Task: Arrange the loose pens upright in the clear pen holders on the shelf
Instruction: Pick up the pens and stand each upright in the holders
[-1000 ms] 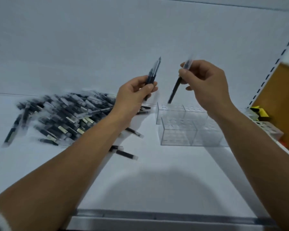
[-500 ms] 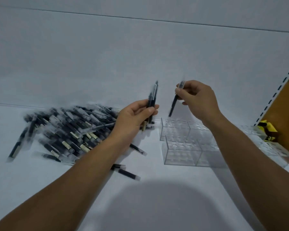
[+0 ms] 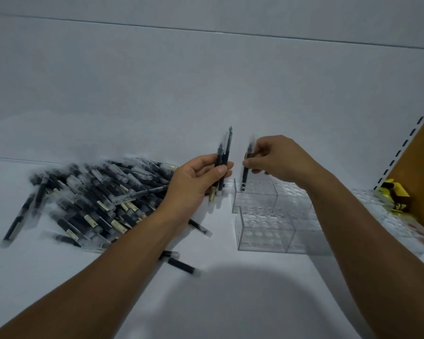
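The right hand [image 3: 277, 160] holds one dark pen [image 3: 245, 167] nearly upright, and its fingers [image 3: 249, 163] pinch the upper part of the barrel between thumb and fingertips. The lower end of this pen meets the perforated top of the clear pen holders [image 3: 262, 238] at the rear left corner of the block; whether it already sits inside a hole cannot be told. The holders stand close together on the white shelf [image 3: 230, 302], and the holes that can be seen carry no pens. The left hand [image 3: 196, 182] is just beside, to the left, and its fingers [image 3: 218, 170] are curled round a small bundle of pens [image 3: 224, 152] that points upward. Behind the left forearm a large pile of pens [image 3: 96, 199] lies flat on the shelf, blurred at its edges. Two loose pens [image 3: 181, 265] lie near the forearm, apart from the pile. At the far right a yellow packet [image 3: 397, 196] rests beside more clear racks [image 3: 367, 199].
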{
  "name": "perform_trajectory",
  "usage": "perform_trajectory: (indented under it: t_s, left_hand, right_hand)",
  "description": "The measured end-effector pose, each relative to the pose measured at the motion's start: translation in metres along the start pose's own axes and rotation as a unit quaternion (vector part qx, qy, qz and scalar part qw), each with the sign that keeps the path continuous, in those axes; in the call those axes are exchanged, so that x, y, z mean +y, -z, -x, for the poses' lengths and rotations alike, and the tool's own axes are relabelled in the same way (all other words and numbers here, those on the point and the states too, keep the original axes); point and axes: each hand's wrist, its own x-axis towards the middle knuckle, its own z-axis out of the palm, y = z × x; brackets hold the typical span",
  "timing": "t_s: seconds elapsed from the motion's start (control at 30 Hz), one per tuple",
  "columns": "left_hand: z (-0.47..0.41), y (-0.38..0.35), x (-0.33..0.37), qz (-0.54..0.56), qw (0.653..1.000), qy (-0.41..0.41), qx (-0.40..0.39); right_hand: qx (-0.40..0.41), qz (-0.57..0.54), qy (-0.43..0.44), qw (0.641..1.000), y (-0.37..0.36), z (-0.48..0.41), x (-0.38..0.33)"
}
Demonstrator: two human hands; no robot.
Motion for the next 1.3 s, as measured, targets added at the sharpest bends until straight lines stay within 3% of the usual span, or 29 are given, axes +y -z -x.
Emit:
perform_trajectory:
  t_s: [0.13,0.4,0.53,0.63,0.73,1.07,1.2,1.3]
  left_hand:
    - [0.002,-0.001,0.001,0.002,1.000,-0.006,-0.002]
    - [0.006,-0.001,0.002,0.007,1.000,-0.010,0.002]
    - [0.008,-0.002,0.002,0.007,1.000,-0.013,-0.002]
    - [0.010,-0.005,0.002,-0.012,1.000,-0.018,-0.018]
    - [0.013,-0.009,0.002,-0.033,0.999,-0.028,-0.033]
    - [0.015,-0.009,0.005,-0.031,0.998,-0.046,-0.010]
    - [0.010,-0.004,0.001,-0.024,0.999,-0.035,0.032]
    - [0.008,-0.004,0.001,-0.008,0.998,-0.034,0.045]
  right_hand:
    - [0.015,0.064,-0.003,0.998,-0.008,0.002,0.002]
    - [0.022,0.091,-0.009,0.996,-0.008,0.022,0.010]
    - [0.123,-0.074,0.042,0.989,0.005,0.042,0.008]
    - [0.084,-0.183,0.050,0.978,-0.002,0.055,-0.002]
    - [0.057,-0.180,0.062,0.980,-0.013,0.060,-0.008]
    - [0.085,-0.270,0.056,0.958,-0.014,0.061,-0.014]
    - [0.144,-0.310,0.047,0.938,0.005,0.055,-0.015]
    - [0.196,-0.266,0.042,0.943,0.019,0.046,-0.010]
